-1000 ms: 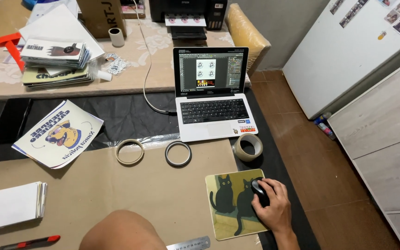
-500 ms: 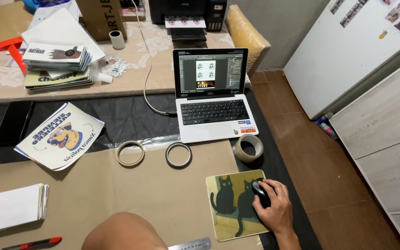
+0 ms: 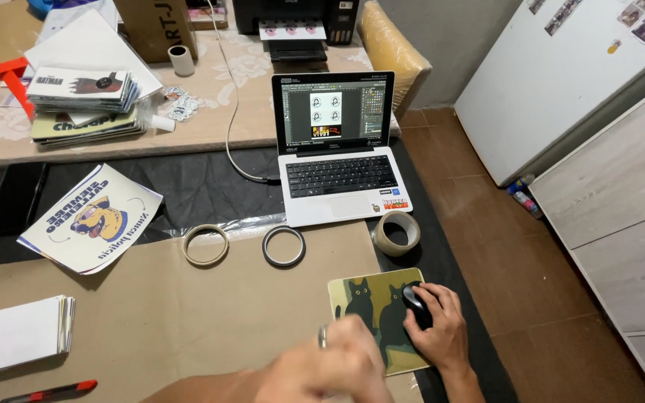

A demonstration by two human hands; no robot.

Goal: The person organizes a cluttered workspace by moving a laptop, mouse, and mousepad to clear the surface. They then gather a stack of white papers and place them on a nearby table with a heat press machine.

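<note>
Looking down at the desk, we see a white laptop standing open near the far right edge of the brown paper cover, its screen lit and a cable running from its left side. Just in front of it lie two flat tape rings, a tan ring and a grey ring, side by side, and a thicker roll of clear tape sits at the right edge. A printed sheet with a cartoon dog lies toward the left edge, a white paper stack at the near left, and a red-and-black cutter by the near edge. Our right hand is cupped over the black mouse, gripping it, on the cat-printed mouse pad at the near right corner. Our left hand, blurred and wearing a ring, hovers over the pad's near left part, just beside the right hand; we cannot tell whether it is clenched or holding anything.
</note>
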